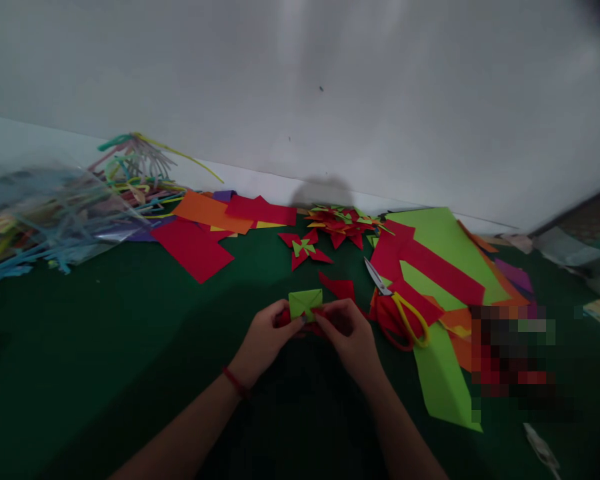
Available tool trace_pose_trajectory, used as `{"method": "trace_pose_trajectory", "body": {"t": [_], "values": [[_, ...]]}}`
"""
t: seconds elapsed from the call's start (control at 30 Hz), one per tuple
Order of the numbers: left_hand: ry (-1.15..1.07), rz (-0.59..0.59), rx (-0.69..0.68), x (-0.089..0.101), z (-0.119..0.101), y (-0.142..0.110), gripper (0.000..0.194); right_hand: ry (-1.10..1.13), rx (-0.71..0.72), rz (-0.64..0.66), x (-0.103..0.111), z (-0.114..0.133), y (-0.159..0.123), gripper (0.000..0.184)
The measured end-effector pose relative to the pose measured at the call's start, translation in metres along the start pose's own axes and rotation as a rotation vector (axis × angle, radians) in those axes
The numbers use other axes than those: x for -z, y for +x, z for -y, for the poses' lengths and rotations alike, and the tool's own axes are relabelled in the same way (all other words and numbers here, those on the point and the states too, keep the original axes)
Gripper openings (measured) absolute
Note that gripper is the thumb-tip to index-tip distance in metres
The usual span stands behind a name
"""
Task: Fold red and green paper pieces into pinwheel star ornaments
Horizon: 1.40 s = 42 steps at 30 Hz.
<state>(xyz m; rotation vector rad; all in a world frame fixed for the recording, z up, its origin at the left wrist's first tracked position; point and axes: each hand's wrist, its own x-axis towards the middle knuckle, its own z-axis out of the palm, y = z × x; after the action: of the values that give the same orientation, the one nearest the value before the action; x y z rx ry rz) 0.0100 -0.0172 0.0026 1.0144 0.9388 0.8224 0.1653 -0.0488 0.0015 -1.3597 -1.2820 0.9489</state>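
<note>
Piece (305, 301) is in both my hands, low centre over the green table (155, 367), just nearer me than the lone star (305, 248). Green square face up with crease lines, red paper showing at its lower edge. Left hand (270, 330): closed on the left side, thumb on the front near the bottom edge, fingers mostly hidden behind. Right hand (347, 330): pinching at the lower right corner, red between thumb and fingers; exact grip too dark to tell.

Looks like folding or tucking red against green, my judgement. To do it well: left pinch firm so the layers don't slip, right fingertips line up the red edge before pressing, crease from the corner outward, no tugging. Thin paper, probably buckles if pushed. Check corners stay square. Loose red scrap (337, 287) lies just beyond my right hand, scissors (386, 291) to the right of it; mind knuckles there.
</note>
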Motion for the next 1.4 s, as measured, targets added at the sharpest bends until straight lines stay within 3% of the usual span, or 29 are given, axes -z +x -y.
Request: {"method": "trace_pose_trajectory", "body": {"t": [0.2, 0.5, 0.77, 1.1, 1.4], "values": [[0.083, 0.025, -0.014, -0.001, -0.006, -0.002, 0.027, 0.083, -0.037, 0.021, 0.000, -0.002, 0.001, 0.015], [0.490, -0.029, -0.140, 0.004, -0.008, -0.003, 0.021, 0.032, -0.062, 0.038, 0.003, -0.003, 0.002, 0.020], [0.392, -0.030, -0.111, 0.002, -0.010, -0.002, 0.019, -0.011, -0.023, 0.000, 0.001, 0.006, 0.000, 0.019], [0.486, -0.024, -0.115, 0.004, -0.010, -0.003, 0.017, -0.248, 0.104, -0.081, -0.003, 0.004, -0.006, 0.011], [0.573, -0.037, -0.159, 0.005, -0.012, -0.003, 0.015, -0.137, 0.047, 0.088, 0.003, 0.007, -0.002, 0.007]]}}
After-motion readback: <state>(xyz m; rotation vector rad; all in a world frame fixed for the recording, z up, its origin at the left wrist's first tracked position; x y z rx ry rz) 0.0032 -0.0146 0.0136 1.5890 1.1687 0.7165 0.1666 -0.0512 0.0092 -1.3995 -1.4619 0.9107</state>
